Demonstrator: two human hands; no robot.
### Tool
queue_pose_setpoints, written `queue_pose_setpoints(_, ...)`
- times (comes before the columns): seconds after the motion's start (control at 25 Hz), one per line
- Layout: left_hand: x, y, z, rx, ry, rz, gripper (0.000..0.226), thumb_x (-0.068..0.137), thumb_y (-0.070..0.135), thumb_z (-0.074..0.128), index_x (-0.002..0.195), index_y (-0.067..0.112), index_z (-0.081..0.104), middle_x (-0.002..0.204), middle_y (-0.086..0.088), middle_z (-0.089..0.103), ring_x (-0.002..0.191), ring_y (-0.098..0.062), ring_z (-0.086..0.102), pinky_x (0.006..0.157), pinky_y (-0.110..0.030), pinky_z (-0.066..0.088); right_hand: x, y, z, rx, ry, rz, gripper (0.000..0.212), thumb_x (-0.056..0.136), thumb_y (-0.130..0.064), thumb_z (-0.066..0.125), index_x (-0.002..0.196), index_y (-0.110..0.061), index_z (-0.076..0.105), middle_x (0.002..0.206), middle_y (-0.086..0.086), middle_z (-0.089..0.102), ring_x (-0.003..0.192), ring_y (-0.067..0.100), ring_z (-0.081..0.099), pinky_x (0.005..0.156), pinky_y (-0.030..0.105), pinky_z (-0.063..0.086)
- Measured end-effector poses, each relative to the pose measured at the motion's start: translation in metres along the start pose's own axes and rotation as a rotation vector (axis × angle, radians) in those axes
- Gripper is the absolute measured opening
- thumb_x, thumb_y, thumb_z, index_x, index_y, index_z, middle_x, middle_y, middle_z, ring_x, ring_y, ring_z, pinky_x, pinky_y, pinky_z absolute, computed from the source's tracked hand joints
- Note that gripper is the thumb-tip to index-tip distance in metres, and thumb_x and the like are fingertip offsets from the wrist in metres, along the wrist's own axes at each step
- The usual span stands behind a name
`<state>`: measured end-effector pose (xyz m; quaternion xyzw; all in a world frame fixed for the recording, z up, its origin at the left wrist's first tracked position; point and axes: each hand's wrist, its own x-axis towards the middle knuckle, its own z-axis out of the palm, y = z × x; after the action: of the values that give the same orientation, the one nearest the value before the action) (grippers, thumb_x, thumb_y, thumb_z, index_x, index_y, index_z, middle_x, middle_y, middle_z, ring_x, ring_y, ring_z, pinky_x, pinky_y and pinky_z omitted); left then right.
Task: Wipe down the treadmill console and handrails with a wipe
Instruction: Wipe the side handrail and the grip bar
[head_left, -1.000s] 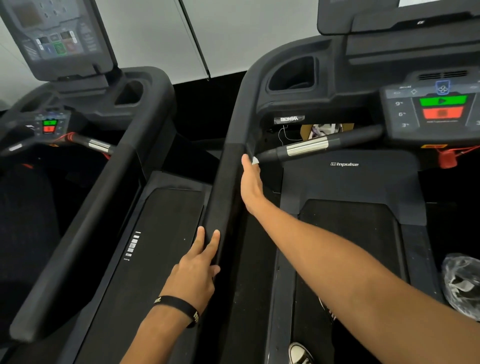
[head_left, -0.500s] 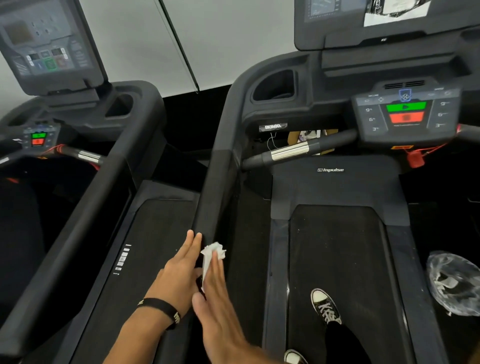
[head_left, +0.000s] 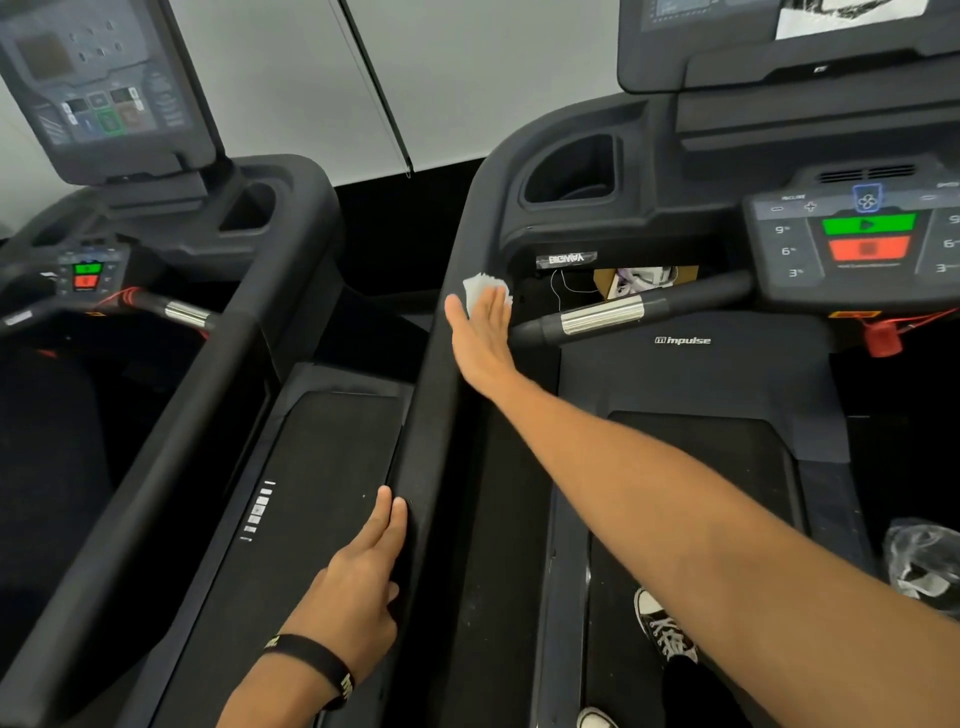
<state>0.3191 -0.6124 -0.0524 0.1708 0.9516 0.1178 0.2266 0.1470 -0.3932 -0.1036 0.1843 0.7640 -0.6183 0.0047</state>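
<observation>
The right hand (head_left: 480, 332) lies flat on the inner side of the left handrail (head_left: 436, 415) of the treadmill, at about 12 o'clock from the middle of the view. Its fingers (head_left: 496, 306) are straight and close together, and they press a white wipe (head_left: 480, 288) against the rail; a crumpled edge of the wipe shows above the fingertips. The thumb points to 11 o'clock over the top of the rail. The right arm is stretched out from 4 o'clock across the running belt (head_left: 691, 519).

The left hand (head_left: 358, 587) is lower on the same handrail, at about 7 o'clock. Its fingers are straight and rest on the outer side of the rail, and they hold nothing. A black wristband (head_left: 311, 660) is on the left wrist.

At 2 o'clock is the console (head_left: 862, 244), with a green button above a red one. Below it a short black bar with a silver grip (head_left: 602, 317) points toward the right hand but does not touch it. A red safety clip (head_left: 883, 338) hangs under the console. A black and white shoe (head_left: 665, 634) stands on the belt at 5 o'clock, and a crumpled clear plastic bag (head_left: 924, 566) lies at 4 o'clock. A second treadmill (head_left: 156, 364) stands at 9 o'clock.
</observation>
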Motion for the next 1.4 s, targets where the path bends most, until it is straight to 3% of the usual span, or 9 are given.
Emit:
queue_pose_setpoints(0.16,0.002,0.001,-0.002,0.002,-0.009,-0.002,0.087,0.089,-0.001,0.052,0.154,0.032,0.004,0.155,0.026,-0.017,0.138,-0.008,0.035,0.091,-0.006,0.033,-0.024,0.004,0.000,0.075,-0.021,-0.046,0.077,0.106,-0.046,0.031,0.156,-0.009,-0.014,0.165,0.003,-0.023,0.150,0.014,-0.024,0.123,0.036,-0.012)
queue_pose_setpoints(0.36,0.007,-0.004,-0.002,-0.005,0.000,0.062,0.082,0.088,-0.001,0.056,0.154,0.025,0.014,0.157,0.019,-0.007,0.144,-0.010,0.024,0.097,-0.002,0.021,-0.183,0.050,0.045,0.223,-0.123,-0.083,0.081,0.097,-0.056,0.028,0.153,-0.026,-0.021,0.158,-0.015,-0.034,0.143,-0.005,-0.029,0.122,0.029,-0.014)
queue_pose_setpoints(0.48,0.025,0.006,-0.007,-0.053,0.083,0.120,0.072,0.092,0.002,0.053,0.152,0.026,0.021,0.158,0.017,0.002,0.144,-0.010,0.023,0.110,-0.017,0.025,-0.227,0.056,0.060,0.291,-0.170,-0.032,0.079,0.095,-0.064,0.024,0.148,-0.035,-0.026,0.154,-0.024,-0.038,0.140,-0.012,-0.030,0.123,0.031,-0.013)
queue_pose_setpoints(0.64,0.066,0.028,-0.009,0.003,0.156,0.108,0.065,0.094,0.007,0.049,0.152,0.023,0.026,0.161,0.007,0.009,0.145,-0.023,0.025,0.112,-0.044,0.035,-0.176,0.047,0.058,0.395,-0.076,0.086,0.069,0.107,-0.045,0.028,0.152,-0.025,-0.021,0.161,-0.013,-0.028,0.144,-0.003,-0.027,0.124,0.035,-0.011)
queue_pose_setpoints(0.8,0.091,0.031,-0.018,0.051,0.117,0.097,0.066,0.095,0.011,0.052,0.153,0.025,0.022,0.162,0.006,0.007,0.146,-0.024,0.022,0.113,-0.047,0.032,-0.099,0.046,0.034,0.448,-0.033,0.210,0.069,0.108,-0.042,0.028,0.158,-0.011,-0.008,0.168,0.001,-0.011,0.153,0.011,-0.011,0.125,0.037,-0.004)
queue_pose_setpoints(0.96,0.095,0.042,-0.020,0.048,0.145,0.079,0.061,0.099,0.013,0.044,0.153,0.027,0.019,0.162,0.008,0.003,0.147,-0.022,0.017,0.114,-0.047,0.032,-0.067,0.056,0.017,0.482,-0.097,0.258,0.071,0.106,-0.052,0.025,0.159,-0.016,-0.005,0.168,0.000,-0.007,0.154,0.013,-0.006,0.125,0.039,-0.002)
queue_pose_setpoints(1.08,0.087,0.044,-0.010,0.055,0.188,0.070,0.060,0.100,0.010,0.039,0.154,0.026,0.017,0.162,0.011,0.001,0.149,-0.020,0.007,0.114,-0.049,0.029,-0.106,0.074,0.024,0.502,-0.147,0.198,0.090,0.089,-0.069,0.032,0.160,-0.021,0.003,0.168,-0.005,0.004,0.153,0.008,0.004,0.126,0.039,0.006)
queue_pose_setpoints(1.24,0.087,0.044,-0.007,0.014,0.196,0.072,0.063,0.099,0.004,0.037,0.154,0.026,0.016,0.160,0.016,-0.001,0.149,-0.016,0.002,0.116,-0.045,0.026,-0.194,0.093,0.050,0.570,-0.252,0.093,0.085,0.090,-0.069,0.034,0.159,-0.034,-0.001,0.166,-0.020,-0.006,0.149,-0.007,-0.005,0.126,0.033,0.004)
queue_pose_setpoints(1.4,0.090,0.046,-0.010,0.060,0.167,0.057,0.066,0.097,0.002,0.040,0.154,0.024,0.015,0.160,0.014,-0.003,0.149,-0.017,0.002,0.115,-0.046,0.030,-0.152,0.086,0.051,0.527,-0.165,0.181,0.078,0.100,-0.060,0.030,0.159,-0.026,-0.009,0.165,-0.013,-0.015,0.149,0.000,-0.016,0.126,0.036,-0.004)
